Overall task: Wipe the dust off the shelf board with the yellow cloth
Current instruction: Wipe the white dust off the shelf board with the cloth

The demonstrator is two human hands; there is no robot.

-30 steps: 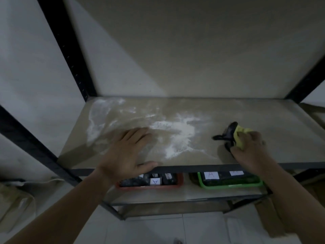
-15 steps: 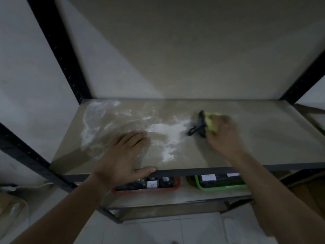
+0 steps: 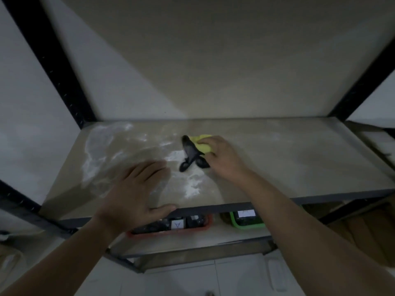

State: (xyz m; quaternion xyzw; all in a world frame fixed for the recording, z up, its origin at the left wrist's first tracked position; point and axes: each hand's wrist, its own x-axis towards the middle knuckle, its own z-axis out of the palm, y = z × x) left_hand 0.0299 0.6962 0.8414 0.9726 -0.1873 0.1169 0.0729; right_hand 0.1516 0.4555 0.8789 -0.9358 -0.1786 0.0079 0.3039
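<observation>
The shelf board (image 3: 299,159) is pale and dim, with white dust (image 3: 192,184) smeared across its left half and middle. My right hand (image 3: 224,157) presses the yellow cloth (image 3: 203,144) onto the board near its middle; a dark part of the cloth (image 3: 190,154) trails out to the left of the hand. Flat on the board near the front edge lies my left hand (image 3: 136,189), fingers spread, holding nothing.
Black metal uprights (image 3: 53,60) frame the shelf at left and right. On the lower shelf stand a red tray (image 3: 171,230) and a green tray (image 3: 248,224), both labelled. A pale wall (image 3: 213,60) stands behind the board. White floor tiles lie below.
My right hand has slid the cloth from the board's right front toward the middle and further back, into the dust patch. The left hand has stayed in place.
</observation>
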